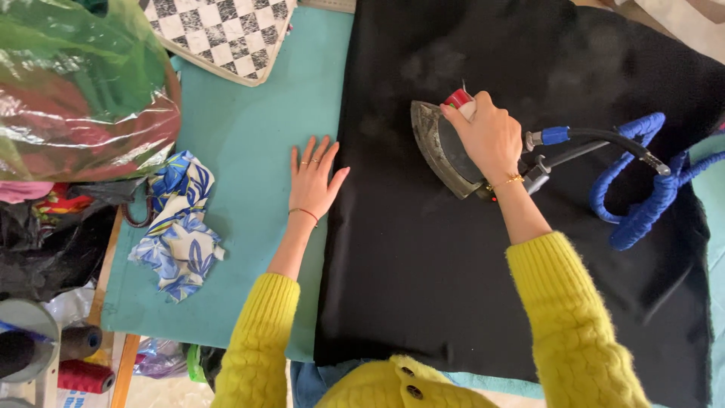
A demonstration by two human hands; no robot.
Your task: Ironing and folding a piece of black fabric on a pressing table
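Right hand [487, 136] gripped the iron [445, 147] on the black cloth [423, 272]; left hand [313, 181] lay flat, open, at the cloth's edge. Pressing wanted slow, even strokes with the cloth held taut.

Iron [445, 147] handle hidden under right hand [491, 136]; black cloth [423, 264] cut off at top edge; thread spools [79, 359] partly cropped.

Bare black cloth [423, 287] lies open below the iron [445, 151]; blue hose [642, 196] blocks rightward.
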